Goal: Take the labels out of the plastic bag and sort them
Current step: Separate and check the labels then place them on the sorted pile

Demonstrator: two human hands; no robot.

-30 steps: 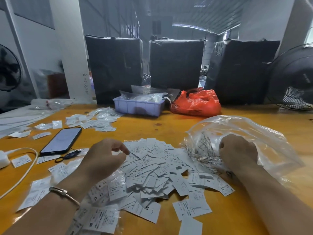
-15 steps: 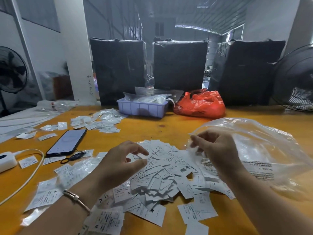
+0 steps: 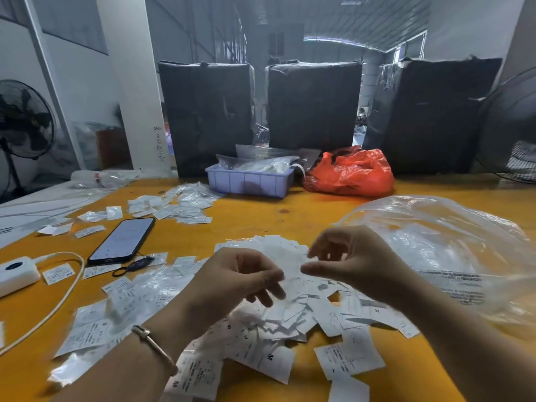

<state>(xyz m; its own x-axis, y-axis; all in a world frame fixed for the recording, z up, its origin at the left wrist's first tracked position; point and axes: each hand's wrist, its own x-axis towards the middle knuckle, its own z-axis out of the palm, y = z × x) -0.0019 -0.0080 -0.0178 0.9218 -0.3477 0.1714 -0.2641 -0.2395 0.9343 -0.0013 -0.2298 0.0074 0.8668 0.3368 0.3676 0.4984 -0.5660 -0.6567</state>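
A: Head view. Where are the labels [image 3: 290,320] and the bag [image 3: 452,242]?

B: The labels lie in a loose heap on the table [image 3: 261,216], under both hands. The bag lies just right of the heap, puffed up; no loose labels show inside it.

A: State of the hands?

B: Left hand [image 3: 232,281]: fingers curled, tips close together above the heap. Right hand [image 3: 356,262]: fingers half bent toward the left. Motion blur hides whether either pinches a label; I cannot tell.

A: Handling?

B: Judged light, thin and flexible; they overlap and probably slide. Pinch one by a free edge or corner. The bag is soft film; take it by its rim.

A: Legible writing?

B: Size letters "M" and "S" on several labels. Other print, and the lines on the bag, are too small to read.
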